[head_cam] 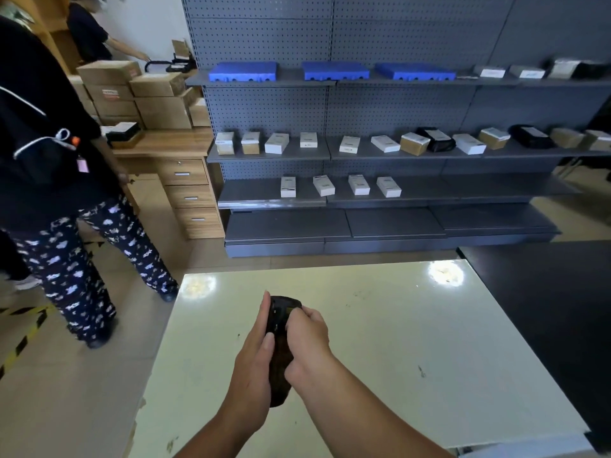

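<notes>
handheld unit (280, 368) up off worktop (396, 325), clamped by left hand (253, 365) at side, right hand (309, 338) curled on front. est. early stage: boxes (358, 185) on shelf (463, 190) untouched.

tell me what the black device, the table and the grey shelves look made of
Device: likely hard black plastic, matt, with barely any glare.
Table: pale glossy top, perhaps laminate or painted board; it shows bright reflections and small scuffs.
Shelves: seemingly grey painted sheet metal, given thin decks and perforated back panels.
</notes>
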Available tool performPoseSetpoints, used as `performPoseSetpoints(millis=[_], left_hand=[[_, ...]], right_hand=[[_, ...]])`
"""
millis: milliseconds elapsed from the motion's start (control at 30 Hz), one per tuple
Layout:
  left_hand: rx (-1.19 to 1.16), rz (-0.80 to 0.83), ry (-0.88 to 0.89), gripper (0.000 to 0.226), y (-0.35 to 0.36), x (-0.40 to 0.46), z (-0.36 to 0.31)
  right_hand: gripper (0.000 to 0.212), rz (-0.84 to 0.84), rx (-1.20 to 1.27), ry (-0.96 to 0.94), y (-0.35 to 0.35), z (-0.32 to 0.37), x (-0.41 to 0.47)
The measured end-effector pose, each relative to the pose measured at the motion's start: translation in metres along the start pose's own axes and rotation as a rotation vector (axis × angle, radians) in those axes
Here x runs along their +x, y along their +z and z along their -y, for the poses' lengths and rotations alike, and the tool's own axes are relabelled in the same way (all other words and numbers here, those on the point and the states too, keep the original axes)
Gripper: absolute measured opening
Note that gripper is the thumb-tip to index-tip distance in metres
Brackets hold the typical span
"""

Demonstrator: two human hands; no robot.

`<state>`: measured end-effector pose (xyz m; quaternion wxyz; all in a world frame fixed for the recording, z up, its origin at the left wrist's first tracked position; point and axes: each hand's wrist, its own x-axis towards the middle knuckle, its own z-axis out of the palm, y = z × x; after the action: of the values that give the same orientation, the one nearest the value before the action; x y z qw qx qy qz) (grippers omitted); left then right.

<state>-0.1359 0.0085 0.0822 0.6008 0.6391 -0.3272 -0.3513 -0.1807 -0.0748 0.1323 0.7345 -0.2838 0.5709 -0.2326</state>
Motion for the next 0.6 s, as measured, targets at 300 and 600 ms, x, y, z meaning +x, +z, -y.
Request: performPoseSetpoints(millis=[300, 600], left_hand=[[-0.421, -0.222, -0.391, 0.077, 0.007, 0.009, -0.005], [-0.672, -0.309, -0.280, 0.067, 0.005, 0.019, -0.003]], right_hand=[[0.022, -0.016, -0.236, -0.454, -0.014, -0.021, -0.001], [0.048, 0.020, -0.818, -1.028, -0.028, -0.052, 0.000]])
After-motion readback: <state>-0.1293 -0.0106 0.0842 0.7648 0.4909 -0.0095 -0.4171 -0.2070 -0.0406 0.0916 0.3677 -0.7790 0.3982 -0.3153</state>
